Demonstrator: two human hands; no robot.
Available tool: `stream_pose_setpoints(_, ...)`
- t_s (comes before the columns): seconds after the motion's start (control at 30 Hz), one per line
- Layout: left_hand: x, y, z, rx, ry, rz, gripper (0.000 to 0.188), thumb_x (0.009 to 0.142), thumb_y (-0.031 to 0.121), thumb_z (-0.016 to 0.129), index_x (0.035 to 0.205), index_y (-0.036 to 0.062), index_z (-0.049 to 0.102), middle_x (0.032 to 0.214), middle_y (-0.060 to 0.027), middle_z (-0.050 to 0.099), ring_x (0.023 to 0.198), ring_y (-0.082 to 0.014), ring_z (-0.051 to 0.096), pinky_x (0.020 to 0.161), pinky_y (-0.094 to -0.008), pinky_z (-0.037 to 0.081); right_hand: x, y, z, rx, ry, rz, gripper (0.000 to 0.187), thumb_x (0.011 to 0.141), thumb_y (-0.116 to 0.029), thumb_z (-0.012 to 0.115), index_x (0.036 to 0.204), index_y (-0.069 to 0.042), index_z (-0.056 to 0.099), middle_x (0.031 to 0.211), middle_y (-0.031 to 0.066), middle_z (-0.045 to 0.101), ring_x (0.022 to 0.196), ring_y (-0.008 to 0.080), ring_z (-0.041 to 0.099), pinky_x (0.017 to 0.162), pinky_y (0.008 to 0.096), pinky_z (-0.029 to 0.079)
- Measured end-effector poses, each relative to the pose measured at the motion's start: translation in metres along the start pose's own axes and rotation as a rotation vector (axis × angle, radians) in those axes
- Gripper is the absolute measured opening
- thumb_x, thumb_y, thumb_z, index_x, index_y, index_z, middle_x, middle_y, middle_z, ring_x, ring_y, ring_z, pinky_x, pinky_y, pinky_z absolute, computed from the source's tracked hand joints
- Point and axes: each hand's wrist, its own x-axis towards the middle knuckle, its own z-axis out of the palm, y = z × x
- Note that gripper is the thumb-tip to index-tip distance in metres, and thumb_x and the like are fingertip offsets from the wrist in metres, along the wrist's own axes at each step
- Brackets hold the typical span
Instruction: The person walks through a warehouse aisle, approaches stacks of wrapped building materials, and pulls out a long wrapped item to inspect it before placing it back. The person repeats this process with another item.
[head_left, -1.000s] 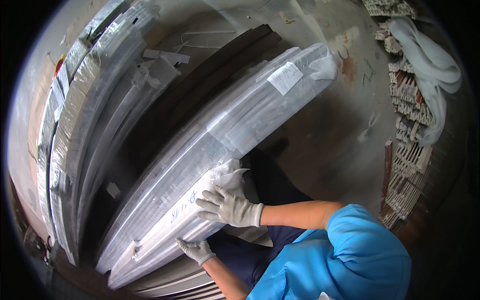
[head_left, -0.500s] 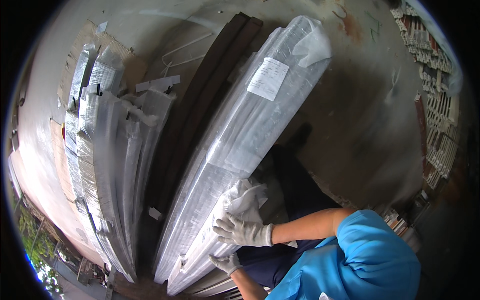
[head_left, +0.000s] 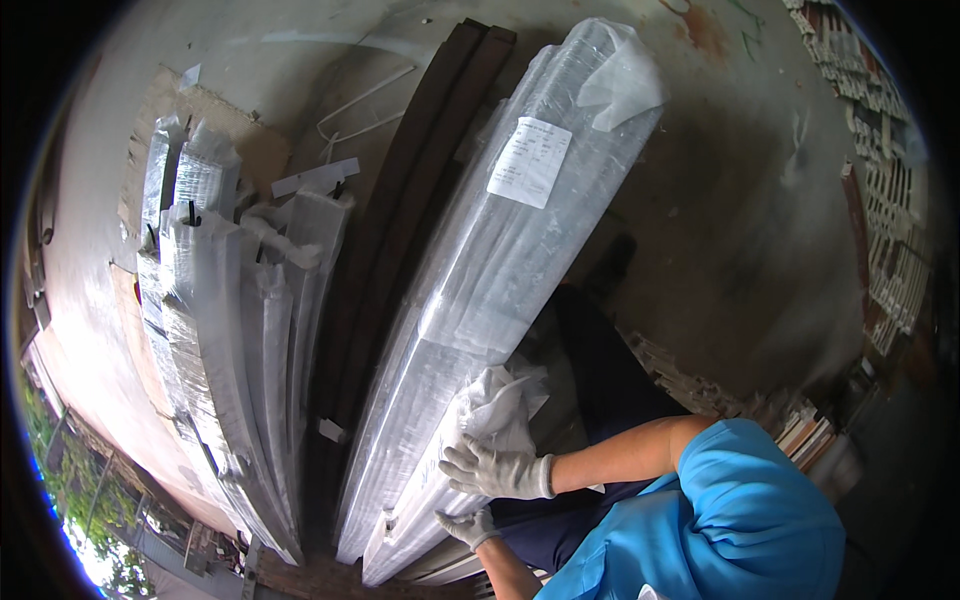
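Note:
A long bundle wrapped in white film (head_left: pixel 425 497) lies along my left side of the larger clear-wrapped bundle, with crumpled film at its upper end. On top of the white bundle rests my right hand (head_left: pixel 497 470), in a pale work glove, its fingers spread. Below it, my left hand (head_left: pixel 467 526), gloved too, is at the bundle's lower edge with its thumb stretched out; part of its fingers is hidden. A long bundle in clear plastic (head_left: pixel 510 260) runs up beside them, bearing a white paper label (head_left: pixel 530 162).
Dark brown lengths (head_left: pixel 420 160) lie left of the clear bundle. Further left are several film-wrapped long packs (head_left: pixel 215 290) over cardboard (head_left: pixel 235 125). Stacked pale strips (head_left: pixel 895 230) line the far right. My dark trouser leg (head_left: pixel 590 350) stands beside the bundles.
The view has shifted a little, so the lower ends of the bundles and packs appear farther right. Both hands stay at the white bundle in nearly the same pose.

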Motion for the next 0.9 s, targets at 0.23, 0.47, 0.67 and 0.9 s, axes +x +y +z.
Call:
stream_pose_setpoints(0.23, 0.003, 0.001, -0.003, 0.060, 0.072, -0.006, 0.096, 0.075, 0.058, 0.071, 0.154, 0.0263, 0.026, 0.161, -0.0097, 0.017, 0.146, -0.0324, 0.016, 0.112, -0.0617, 0.018, -0.001, -0.001, 0.003, -0.013, 0.027, 0.003, 0.053, 0.094, -0.036, 0.048, 0.143, -0.016, 0.047, 0.151, 0.0114, 0.041, 0.136, 0.0360, 0.042, 0.107, 0.0596, 0.037)
stream_pose_setpoints(0.47, 0.002, -0.002, -0.002, -0.031, 0.118, 0.009, 0.095, 0.073, 0.057, 0.073, 0.152, 0.0280, 0.030, 0.158, -0.0102, 0.022, 0.142, -0.0338, 0.025, 0.110, -0.0621, 0.024, -0.002, -0.001, 0.003, 0.020, 0.032, 0.004, 0.051, 0.094, -0.036, 0.047, 0.141, -0.017, 0.049, 0.150, 0.0105, 0.042, 0.135, 0.0365, 0.041, 0.106, 0.0594, 0.036)
stream_pose_setpoints(0.67, 0.002, -0.004, -0.006, -0.083, 0.012, -0.045, 0.088, 0.071, 0.057, 0.075, 0.147, 0.0307, 0.038, 0.156, -0.0105, 0.027, 0.141, -0.0352, 0.026, 0.109, -0.0651, 0.024, -0.002, 0.002, 0.002, 0.047, 0.024, -0.011, 0.050, 0.094, -0.036, 0.047, 0.141, -0.017, 0.050, 0.150, 0.0104, 0.043, 0.136, 0.0357, 0.041, 0.107, 0.0590, 0.035)
stream_pose_setpoints(0.9, 0.023, -0.001, -0.026, -0.072, -0.045, -0.086, 0.094, 0.071, 0.058, 0.074, 0.150, 0.0238, 0.034, 0.158, -0.0108, 0.023, 0.143, -0.0354, 0.022, 0.110, -0.0654, 0.020, -0.003, 0.001, 0.003, 0.066, 0.055, 0.010, 0.050, 0.094, -0.035, 0.047, 0.140, -0.016, 0.050, 0.149, 0.0106, 0.044, 0.136, 0.0348, 0.041, 0.108, 0.0580, 0.034)
